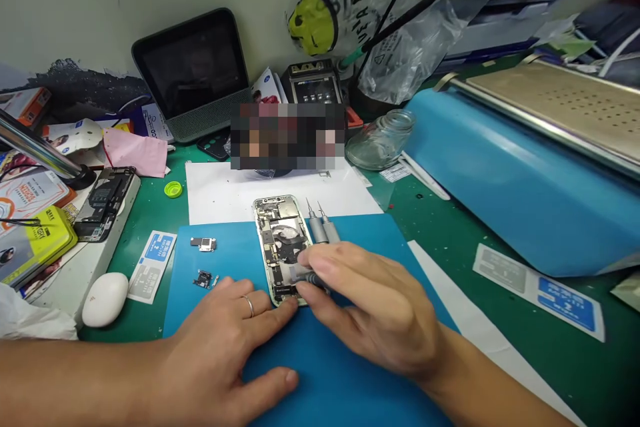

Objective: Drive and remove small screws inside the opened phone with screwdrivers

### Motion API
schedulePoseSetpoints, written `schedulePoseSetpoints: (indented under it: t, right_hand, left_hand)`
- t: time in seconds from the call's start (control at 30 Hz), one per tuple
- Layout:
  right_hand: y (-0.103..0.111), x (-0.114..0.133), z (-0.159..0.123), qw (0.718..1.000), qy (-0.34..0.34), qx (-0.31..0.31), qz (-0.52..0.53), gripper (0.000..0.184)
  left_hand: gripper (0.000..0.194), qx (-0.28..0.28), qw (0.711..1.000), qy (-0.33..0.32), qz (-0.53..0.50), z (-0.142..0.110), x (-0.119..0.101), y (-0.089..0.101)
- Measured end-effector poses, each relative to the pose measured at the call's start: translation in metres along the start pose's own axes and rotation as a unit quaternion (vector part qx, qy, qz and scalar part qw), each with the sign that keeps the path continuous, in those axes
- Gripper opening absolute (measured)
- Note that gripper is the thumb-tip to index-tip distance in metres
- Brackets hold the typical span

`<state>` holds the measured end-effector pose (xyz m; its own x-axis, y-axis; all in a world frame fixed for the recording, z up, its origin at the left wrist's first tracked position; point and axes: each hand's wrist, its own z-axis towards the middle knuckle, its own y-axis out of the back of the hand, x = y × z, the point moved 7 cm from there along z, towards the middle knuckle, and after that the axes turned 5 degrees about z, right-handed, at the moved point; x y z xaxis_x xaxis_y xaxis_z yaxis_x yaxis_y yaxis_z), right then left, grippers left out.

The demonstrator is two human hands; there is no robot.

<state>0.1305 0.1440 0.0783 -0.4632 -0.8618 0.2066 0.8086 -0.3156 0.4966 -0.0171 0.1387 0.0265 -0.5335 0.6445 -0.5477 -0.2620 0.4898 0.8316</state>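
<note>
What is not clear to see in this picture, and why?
All in the head view:
Dark pinched object: mostly covered by the right hand.
Opened smartphone: lower right edge behind that hand.
Background patch: pixelation hides its contents.
Loose circuit board: markings too small.
Perforated panel: cut off by right edge.

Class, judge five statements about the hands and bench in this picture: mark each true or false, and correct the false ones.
1. The left hand wears a ring. True.
2. The right hand holds a glass jar. False: it holds a dark tool.
3. Small loose parts lie left of the opened phone. True.
4. The green cap sits on the pink cloth. False: it lies on the green surface.
5. Two pointed tools show right of the phone. True.
</note>
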Motion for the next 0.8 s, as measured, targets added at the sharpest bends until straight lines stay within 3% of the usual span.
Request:
schedulePoseSetpoints:
  t: [0.8]
  right_hand:
    - [-0.0005, 0.0004, -0.0035, 1.0, -0.002, 0.018, -0.006, 0.024]
  left_hand:
    - [0.056, -0.002, 1.0, -0.003, -0.006, 0.0003, 0.0007, -0.0016]
